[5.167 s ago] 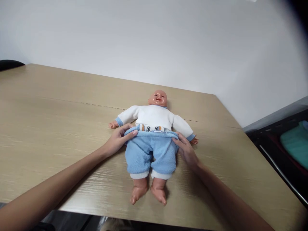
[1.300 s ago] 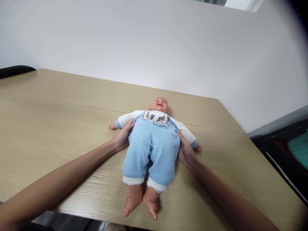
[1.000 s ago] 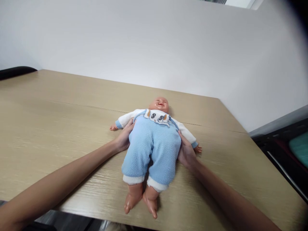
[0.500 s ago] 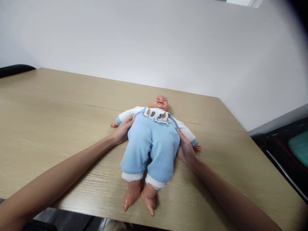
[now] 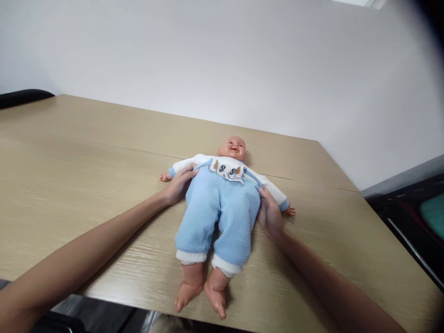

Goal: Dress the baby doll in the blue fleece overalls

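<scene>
A baby doll (image 5: pixel 233 148) lies on its back on the wooden table, head away from me and bare feet near the front edge. It wears fuzzy light blue overalls (image 5: pixel 218 212) with white cuffs, thin blue straps and an animal-face bib (image 5: pixel 227 169), over a white top. My left hand (image 5: pixel 182 185) is closed on the overalls' side edge below the doll's arm, thumb on top. On the opposite side, my right hand (image 5: pixel 270 210) pinches the overalls' edge by the strap (image 5: pixel 254 176). Some fingertips of both hands are hidden by the cloth.
The wooden table (image 5: pixel 104 171) stretches out on both sides and meets a pale wall (image 5: pixel 208 60) at the back. A black curved chair back (image 5: pixel 26 97) shows at the far left. Dark furniture with a teal item (image 5: pixel 433 212) stands beyond the right edge.
Both blue straps look drawn further out to the sides, with the right one standing off the white top. The hands keep their hold, and the view has shifted slightly.
</scene>
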Motion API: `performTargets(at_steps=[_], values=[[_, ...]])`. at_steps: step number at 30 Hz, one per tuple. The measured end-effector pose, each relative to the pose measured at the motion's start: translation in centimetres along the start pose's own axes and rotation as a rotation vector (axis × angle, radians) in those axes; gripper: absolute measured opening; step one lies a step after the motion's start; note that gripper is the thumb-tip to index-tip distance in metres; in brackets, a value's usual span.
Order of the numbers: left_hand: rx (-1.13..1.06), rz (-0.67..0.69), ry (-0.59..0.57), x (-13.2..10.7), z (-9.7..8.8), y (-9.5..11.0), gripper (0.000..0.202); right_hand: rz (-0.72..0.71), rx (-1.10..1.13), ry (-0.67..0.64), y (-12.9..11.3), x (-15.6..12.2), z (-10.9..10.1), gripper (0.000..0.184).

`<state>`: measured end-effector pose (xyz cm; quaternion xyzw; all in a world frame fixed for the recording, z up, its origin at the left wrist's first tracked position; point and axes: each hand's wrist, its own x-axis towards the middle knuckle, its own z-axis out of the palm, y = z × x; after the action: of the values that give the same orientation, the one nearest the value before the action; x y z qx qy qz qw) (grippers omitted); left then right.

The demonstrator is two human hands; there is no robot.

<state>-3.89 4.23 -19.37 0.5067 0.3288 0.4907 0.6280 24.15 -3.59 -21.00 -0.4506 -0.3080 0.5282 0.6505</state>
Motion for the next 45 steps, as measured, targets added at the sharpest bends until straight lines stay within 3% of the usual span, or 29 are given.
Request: performTargets(at_steps=[5,19,23,30,35,38,41,45], values=[[0.033,-0.021,0.035,-0.2,-0.1,0.0,0.033,-0.122,-0.193,-0.017,0.8,0.4,-1.2,0.023],[0.001,0.03,0.027,-0.1,-0.5,-0.2,0.033,-0.104,-0.253,-0.064,-0.3,0.6,-1.0,0.027],[0.089,0.048,0.01,-0.1,-0.7,-0.3,0.033,-0.136,-0.351,-0.096,-1.4,0.7,-1.0,0.023],[0.244,0.123,0.049,-0.4,0.0,0.4,0.041,-0.206,-0.497,-0.167,-4.0,1.0,1.0,0.02],[0.323,0.179,0.088,-0.4,-0.1,0.2,0.041,-0.192,-0.736,-0.191,-4.2,2.3,0.0,0.02],[0.343,0.19,0.094,-0.3,-0.2,0.1,0.042,-0.181,-0.723,-0.151,-3.9,2.6,-0.2,0.024],[0.354,0.208,0.109,-0.4,-0.1,0.2,0.039,-0.247,-0.72,-0.14,-4.3,2.9,1.1,0.027],[0.361,0.276,0.098,-0.7,0.1,0.4,0.034,-0.432,-0.775,-0.157,-6.0,3.8,5.3,0.023]])
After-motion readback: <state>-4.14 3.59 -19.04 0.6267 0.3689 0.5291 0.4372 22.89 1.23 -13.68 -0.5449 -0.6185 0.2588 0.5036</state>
